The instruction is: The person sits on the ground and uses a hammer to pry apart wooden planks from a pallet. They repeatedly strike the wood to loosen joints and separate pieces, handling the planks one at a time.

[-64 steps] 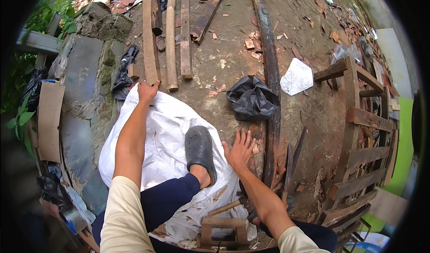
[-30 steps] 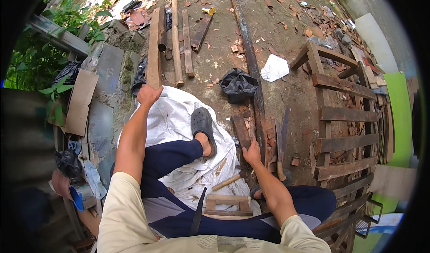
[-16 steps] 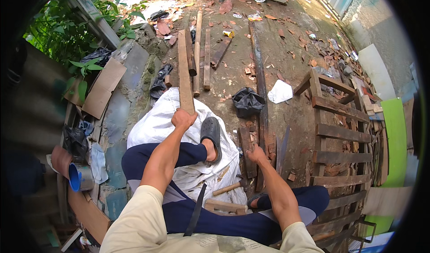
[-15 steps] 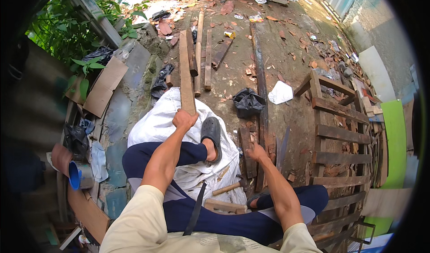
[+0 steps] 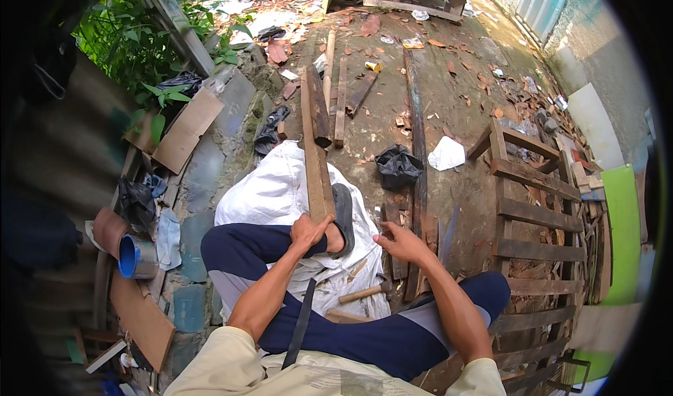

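A seated worker in a yard strewn with wood scraps is drawing a long brown wooden plank (image 5: 317, 173) over a white woven sack (image 5: 261, 189), its near end now lying beside a dark grey clog (image 5: 343, 217). The left hand (image 5: 308, 232) is gripping that near end, fingers and thumb closing around it. The right hand (image 5: 403, 243) is staying unloaded, its fingers loosely spread over a short dark board (image 5: 399, 268); whether they are touching it, the view is not showing. Handling the plank well means keeping the left grip firm, pulling along its length and not levering sideways, since the far end is lying close beside a dark squared timber (image 5: 322, 126) and could be catching on it. The free right hand would best be steadying the plank from its right side, with the clog keeping clear of the edge.

Compared with half a second ago, the plank is reaching farther back across the sack, and the left hand is sitting closer to the body, by the clog. The right hand, earlier bearing down at the short board, is now opening and pointing toward the plank.
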`<state>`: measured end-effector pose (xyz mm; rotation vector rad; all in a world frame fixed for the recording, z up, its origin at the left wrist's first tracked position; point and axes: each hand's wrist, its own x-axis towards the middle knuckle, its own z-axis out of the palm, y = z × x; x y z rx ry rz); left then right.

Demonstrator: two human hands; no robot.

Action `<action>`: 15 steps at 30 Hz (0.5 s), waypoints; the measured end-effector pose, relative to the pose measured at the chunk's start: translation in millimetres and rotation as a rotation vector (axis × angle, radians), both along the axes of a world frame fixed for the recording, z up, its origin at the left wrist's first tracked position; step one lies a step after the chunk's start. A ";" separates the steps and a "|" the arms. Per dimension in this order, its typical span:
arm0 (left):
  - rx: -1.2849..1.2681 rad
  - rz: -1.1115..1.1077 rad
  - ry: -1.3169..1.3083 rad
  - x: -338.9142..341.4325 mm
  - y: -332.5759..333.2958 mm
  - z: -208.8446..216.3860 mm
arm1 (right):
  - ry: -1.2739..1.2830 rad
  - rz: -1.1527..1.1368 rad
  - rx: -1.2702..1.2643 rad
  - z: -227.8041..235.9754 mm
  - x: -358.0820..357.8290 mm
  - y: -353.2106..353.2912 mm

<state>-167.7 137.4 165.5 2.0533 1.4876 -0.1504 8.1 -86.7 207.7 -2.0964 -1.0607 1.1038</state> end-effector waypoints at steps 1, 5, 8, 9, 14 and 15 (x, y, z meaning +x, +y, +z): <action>-0.150 0.025 -0.131 0.3 -8.8 3.6 | 0.071 -0.066 0.003 -10.2 -1.0 5.2; -0.778 0.184 -0.750 5.5 -50.7 4.6 | 0.522 -0.288 0.036 -24.5 -8.9 35.9; -1.140 0.313 -1.203 9.5 -87.5 7.4 | 0.887 -0.418 0.068 -13.8 -20.1 52.6; -1.223 0.353 -1.295 8.7 -95.8 8.9 | 0.890 -0.406 0.072 -16.0 -18.7 55.3; -1.412 0.475 -1.472 -27.7 -116.2 -11.2 | 0.888 -0.228 -0.055 -31.5 -34.4 69.0; -1.383 0.483 -1.458 -30.2 -117.3 -14.4 | 0.873 -0.177 -0.093 -35.6 -34.6 73.9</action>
